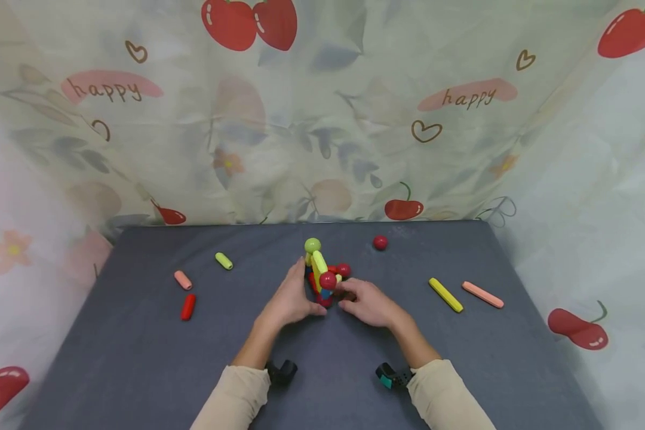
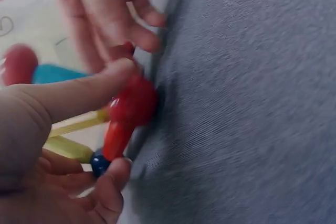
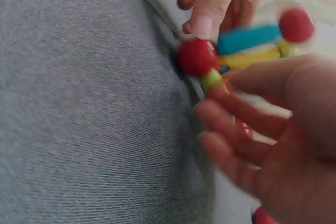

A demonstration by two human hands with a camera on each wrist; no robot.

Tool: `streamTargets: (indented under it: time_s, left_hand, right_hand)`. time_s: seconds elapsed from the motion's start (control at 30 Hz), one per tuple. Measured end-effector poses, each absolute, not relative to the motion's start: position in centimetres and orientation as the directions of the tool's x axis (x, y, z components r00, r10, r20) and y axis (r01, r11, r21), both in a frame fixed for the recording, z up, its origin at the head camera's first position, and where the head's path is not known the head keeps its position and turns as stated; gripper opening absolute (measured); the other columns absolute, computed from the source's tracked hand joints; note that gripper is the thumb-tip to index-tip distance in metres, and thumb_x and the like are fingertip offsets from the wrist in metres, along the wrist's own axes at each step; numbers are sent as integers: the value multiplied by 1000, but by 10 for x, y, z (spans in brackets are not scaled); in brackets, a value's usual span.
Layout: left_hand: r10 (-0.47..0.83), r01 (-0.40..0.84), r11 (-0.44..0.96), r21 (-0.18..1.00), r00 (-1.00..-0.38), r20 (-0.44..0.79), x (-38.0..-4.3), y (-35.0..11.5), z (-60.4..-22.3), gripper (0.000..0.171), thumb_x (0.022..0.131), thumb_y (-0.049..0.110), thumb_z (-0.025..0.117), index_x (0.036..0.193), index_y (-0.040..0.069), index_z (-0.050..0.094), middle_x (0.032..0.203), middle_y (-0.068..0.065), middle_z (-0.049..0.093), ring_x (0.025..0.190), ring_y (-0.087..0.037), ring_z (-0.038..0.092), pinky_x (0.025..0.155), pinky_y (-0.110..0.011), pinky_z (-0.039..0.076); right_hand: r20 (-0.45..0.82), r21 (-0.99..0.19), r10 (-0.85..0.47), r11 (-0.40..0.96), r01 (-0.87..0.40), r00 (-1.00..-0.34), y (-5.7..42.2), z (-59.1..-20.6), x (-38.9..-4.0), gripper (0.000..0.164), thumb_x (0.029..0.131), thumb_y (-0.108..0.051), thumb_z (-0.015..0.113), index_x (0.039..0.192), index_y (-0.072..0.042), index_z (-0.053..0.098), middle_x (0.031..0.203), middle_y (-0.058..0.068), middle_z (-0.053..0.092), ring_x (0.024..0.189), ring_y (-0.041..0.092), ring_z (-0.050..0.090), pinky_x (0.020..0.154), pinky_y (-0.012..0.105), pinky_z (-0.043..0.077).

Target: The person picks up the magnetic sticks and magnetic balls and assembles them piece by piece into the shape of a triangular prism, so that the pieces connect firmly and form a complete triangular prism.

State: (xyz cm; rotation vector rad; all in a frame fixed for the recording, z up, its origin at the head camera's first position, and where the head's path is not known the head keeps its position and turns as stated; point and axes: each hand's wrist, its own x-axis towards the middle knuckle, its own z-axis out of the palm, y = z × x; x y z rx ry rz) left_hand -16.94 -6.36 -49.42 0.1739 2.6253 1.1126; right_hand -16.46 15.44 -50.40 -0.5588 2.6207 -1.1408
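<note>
A model of coloured rods and balls (image 1: 319, 272) stands on the dark cloth between the two hands. It has a yellow-green ball on top, red balls, and yellow, blue and red rods. My left hand (image 1: 292, 298) grips its near left side: the thumb lies on a red ball (image 2: 134, 100) and a fingertip is by a dark blue ball (image 2: 100, 162). On the other side my right hand (image 1: 371, 303) has thumb and fingers about a short yellow-green rod (image 3: 211, 80) beside a red ball (image 3: 198, 57). Fingers hide part of the model.
Loose on the left lie a short yellow-green rod (image 1: 224, 261), a short pink rod (image 1: 183, 280) and a red rod (image 1: 188, 307). A red ball (image 1: 380, 242) sits near the back edge. Long yellow (image 1: 445, 294) and pink (image 1: 482, 294) rods lie right. Printed curtains surround the table.
</note>
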Motion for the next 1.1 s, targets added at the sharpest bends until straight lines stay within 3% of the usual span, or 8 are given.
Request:
streamTargets:
  time_s: [0.1, 0.13, 0.27, 0.37, 0.57, 0.7, 0.93, 1.1]
  left_hand:
    - [228, -1, 659, 752, -952, -202, -170, -61, -498, 127, 71, 29, 95, 164, 6, 11, 170, -17, 21, 154, -37, 29, 123, -55, 31]
    - [226, -7, 650, 760, -953, -202, -170, -61, -499, 127, 71, 30, 95, 164, 8, 11, 170, -17, 21, 149, -37, 38, 121, -54, 35]
    - [205, -25, 646, 763, -957, -206, -170, -63, -503, 124, 72, 30, 95, 165, 12, 14, 168, -15, 25, 110, -25, 66, 103, -44, 52]
    - [166, -45, 635, 771, -967, -193, -171, -68, -504, 118, 74, 26, 94, 164, 12, 18, 160, -16, 35, 86, -15, 66, 88, -38, 57]
    - [5, -90, 626, 775, -993, -119, -177, -79, -507, 75, 84, 17, 85, 150, 9, 49, 129, -11, 67, 90, -20, 70, 86, -40, 58]
    - [-62, -97, 632, 769, -995, -75, -179, -83, -511, 43, 92, 18, 77, 133, 11, 66, 120, -9, 74, 97, -22, 71, 86, -41, 58]
    - [-38, -73, 614, 786, -997, -63, -180, -83, -512, 44, 93, 29, 76, 132, 10, 67, 122, -11, 72, 100, -22, 72, 85, -41, 59]
    - [-54, -81, 575, 814, -997, -61, -183, -77, -516, 46, 92, 28, 77, 132, 7, 67, 122, -13, 72, 98, -23, 74, 81, -38, 60]
  right_hand:
    - [15, -741, -344, 627, -241, -939, 154, -501, -167, 27, 99, -18, 68, 126, -14, 71, 118, 6, 69, 94, 16, 64, 85, 35, 54]
    - [39, -738, -305, 633, -233, -951, 153, -501, -168, 28, 99, -19, 68, 127, -14, 71, 120, 6, 68, 94, 17, 63, 85, 36, 54]
    - [39, -700, -230, 688, -191, -972, 153, -504, -171, 37, 98, -21, 69, 134, -13, 66, 131, 8, 62, 93, 15, 60, 84, 34, 52]
    - [-17, -698, -214, 702, -142, -977, 154, -506, -171, 36, 98, -22, 69, 133, -14, 67, 127, 7, 62, 84, 13, 58, 77, 32, 51]
    - [-89, -780, -275, 617, -105, -957, 163, -510, -171, 19, 98, -27, 69, 111, -16, 77, 98, 1, 72, 75, 11, 61, 71, 24, 50]
    - [-134, -872, -288, 488, -25, -948, 171, -512, -176, 19, 96, -29, 72, 103, -12, 77, 90, 6, 76, 76, 15, 67, 69, 25, 54]
    - [-30, -800, -194, 592, -93, -980, 161, -519, -187, 39, 92, -32, 77, 124, -12, 66, 115, 7, 68, 84, 15, 63, 77, 30, 52]
    - [90, -723, -217, 657, -214, -972, 147, -526, -197, 21, 92, -28, 77, 105, -12, 71, 102, 6, 67, 90, 19, 60, 85, 36, 51]
